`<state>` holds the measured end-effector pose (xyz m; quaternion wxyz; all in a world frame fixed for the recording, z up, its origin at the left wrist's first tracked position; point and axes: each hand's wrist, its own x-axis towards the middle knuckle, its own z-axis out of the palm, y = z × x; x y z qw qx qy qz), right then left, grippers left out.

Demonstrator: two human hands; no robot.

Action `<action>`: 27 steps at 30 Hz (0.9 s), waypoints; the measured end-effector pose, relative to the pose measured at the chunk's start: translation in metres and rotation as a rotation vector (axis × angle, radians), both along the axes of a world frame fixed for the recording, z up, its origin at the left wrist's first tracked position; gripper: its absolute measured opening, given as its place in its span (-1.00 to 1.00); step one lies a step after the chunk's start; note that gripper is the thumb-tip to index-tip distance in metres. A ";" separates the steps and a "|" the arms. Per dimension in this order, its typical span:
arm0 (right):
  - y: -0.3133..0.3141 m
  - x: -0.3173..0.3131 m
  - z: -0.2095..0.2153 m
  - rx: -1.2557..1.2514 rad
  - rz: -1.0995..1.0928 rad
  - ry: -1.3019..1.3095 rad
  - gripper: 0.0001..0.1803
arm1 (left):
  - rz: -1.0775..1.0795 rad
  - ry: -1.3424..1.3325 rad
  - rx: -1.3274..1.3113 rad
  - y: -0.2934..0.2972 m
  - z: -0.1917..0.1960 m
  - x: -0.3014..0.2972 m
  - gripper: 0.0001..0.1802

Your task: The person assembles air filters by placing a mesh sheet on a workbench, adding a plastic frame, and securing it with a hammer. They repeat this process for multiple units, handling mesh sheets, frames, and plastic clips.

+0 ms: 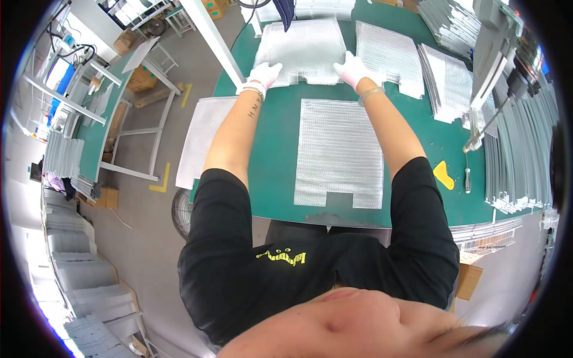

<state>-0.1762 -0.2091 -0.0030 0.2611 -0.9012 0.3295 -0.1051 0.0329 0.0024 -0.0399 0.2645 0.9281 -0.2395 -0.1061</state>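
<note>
Both my hands wear white gloves and are stretched out to the far side of the green table. A silver mesh sheet with a notched near edge lies between them. My left hand grips it at the near left corner. At the near right corner my right hand has hold of the same sheet; the fingers beneath are hidden. Closer to me, between my forearms, a second notched mesh sheet lies flat on the table.
Other mesh sheets and a stack lie to the right on the green table. A yellow scraper-like piece and a screwdriver lie near a mounted machine arm. Grey strips are stacked at far right. A white post rises at left.
</note>
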 end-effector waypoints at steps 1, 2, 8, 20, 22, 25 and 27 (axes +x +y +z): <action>-0.001 -0.009 0.004 -0.070 -0.030 0.066 -0.24 | 0.024 0.022 0.001 -0.013 0.007 -0.017 -0.23; 0.003 -0.013 0.008 -0.175 -0.028 0.041 -0.25 | 0.069 0.037 0.006 -0.016 0.012 -0.027 -0.24; 0.014 -0.009 0.024 -0.059 0.116 -0.557 -0.29 | 0.024 0.093 -0.769 -0.011 0.019 -0.032 -0.41; 0.090 -0.203 0.015 0.359 0.098 -0.872 -0.30 | -0.237 0.580 -1.022 0.128 0.045 -0.203 -0.05; 0.122 -0.257 0.002 0.191 0.035 -0.775 -0.39 | -0.138 0.426 -0.901 0.141 0.048 -0.275 -0.03; 0.164 -0.310 -0.006 -0.104 0.016 -0.592 -0.50 | -0.283 -0.082 -0.566 0.161 0.024 -0.316 -0.05; 0.173 -0.321 -0.013 -0.165 0.021 -0.530 -0.51 | -0.288 -0.213 -0.476 0.162 0.010 -0.329 -0.12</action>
